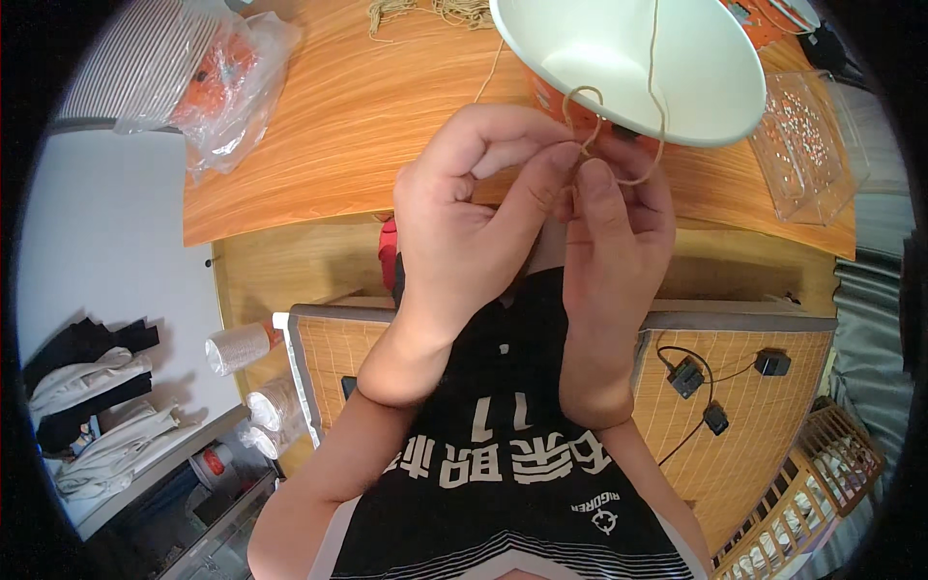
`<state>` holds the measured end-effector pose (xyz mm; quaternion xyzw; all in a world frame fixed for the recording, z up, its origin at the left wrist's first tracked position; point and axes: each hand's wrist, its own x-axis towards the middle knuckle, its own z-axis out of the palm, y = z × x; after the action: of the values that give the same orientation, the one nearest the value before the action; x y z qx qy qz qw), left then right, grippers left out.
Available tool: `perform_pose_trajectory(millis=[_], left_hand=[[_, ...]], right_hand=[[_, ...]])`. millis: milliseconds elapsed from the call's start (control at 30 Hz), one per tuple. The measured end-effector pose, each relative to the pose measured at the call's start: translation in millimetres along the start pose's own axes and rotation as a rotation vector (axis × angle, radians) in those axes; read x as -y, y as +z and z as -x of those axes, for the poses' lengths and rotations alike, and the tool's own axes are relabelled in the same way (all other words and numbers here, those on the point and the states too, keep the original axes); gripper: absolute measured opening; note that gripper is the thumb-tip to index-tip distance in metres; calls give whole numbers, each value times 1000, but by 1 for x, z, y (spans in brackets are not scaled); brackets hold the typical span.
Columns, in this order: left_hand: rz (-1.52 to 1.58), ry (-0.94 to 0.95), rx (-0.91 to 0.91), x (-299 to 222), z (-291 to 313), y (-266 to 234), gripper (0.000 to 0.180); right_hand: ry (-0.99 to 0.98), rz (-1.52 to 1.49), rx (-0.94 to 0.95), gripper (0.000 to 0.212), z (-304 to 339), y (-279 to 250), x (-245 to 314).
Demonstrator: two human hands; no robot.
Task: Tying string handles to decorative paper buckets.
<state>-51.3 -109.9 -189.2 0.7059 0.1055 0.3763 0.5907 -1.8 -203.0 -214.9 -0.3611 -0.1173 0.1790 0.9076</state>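
Twine (pixel 619 145) loops just beneath the white bowl's (pixel 677 77) rim, above the worktop (pixel 338 126), pinched by the closed left hand (pixel 464 222) and right hand (pixel 619 232). Loosened fingertips could let the loop slip open.

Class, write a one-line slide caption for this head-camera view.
Left hand and right hand pinch a loop of tan twine beside a white paper bowl over a wooden table.
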Motion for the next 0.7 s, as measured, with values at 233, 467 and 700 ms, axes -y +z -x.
perform_pose_trajectory(millis=[233,467,700], left_hand=[[188,-37,-62,3,3,2,11],[224,-121,-66,2,5,1,12],[230,-199,-76,-1,4,2,12]], right_hand=[[-103,215,-63,27,2,3,-5],[-164,245,-83,24,1,2,-12],[-229,218,-52,20,0,1,-19]])
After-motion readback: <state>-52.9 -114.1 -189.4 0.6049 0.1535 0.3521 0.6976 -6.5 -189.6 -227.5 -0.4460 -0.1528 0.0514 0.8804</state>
